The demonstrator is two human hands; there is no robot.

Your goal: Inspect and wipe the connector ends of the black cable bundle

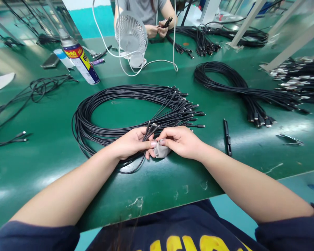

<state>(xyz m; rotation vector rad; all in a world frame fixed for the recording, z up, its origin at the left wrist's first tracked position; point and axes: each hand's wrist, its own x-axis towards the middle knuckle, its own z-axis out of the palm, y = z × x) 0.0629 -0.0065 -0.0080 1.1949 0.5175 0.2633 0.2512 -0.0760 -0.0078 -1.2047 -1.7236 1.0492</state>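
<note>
My left hand (134,142) is closed on a few black cables (148,131), whose connector ends stick up between thumb and fingers. A crumpled grey cloth (162,150) is pinched in my right hand (180,141), close against the left fingertips. The left thumb also touches the cloth's edge. Whether a connector sits inside the cloth is hidden. Behind both hands a large looped bundle of black cables (85,115) lies on the green table (125,113), its connectors fanned out to the right.
A spray can (81,61) and a white fan (131,35) stand at the back. Another cable bundle (225,71), a black pen (227,137) and tweezers (290,139) lie at the right. Loose cables (39,87) lie left. Across the table a person's hands (157,30) hold something dark.
</note>
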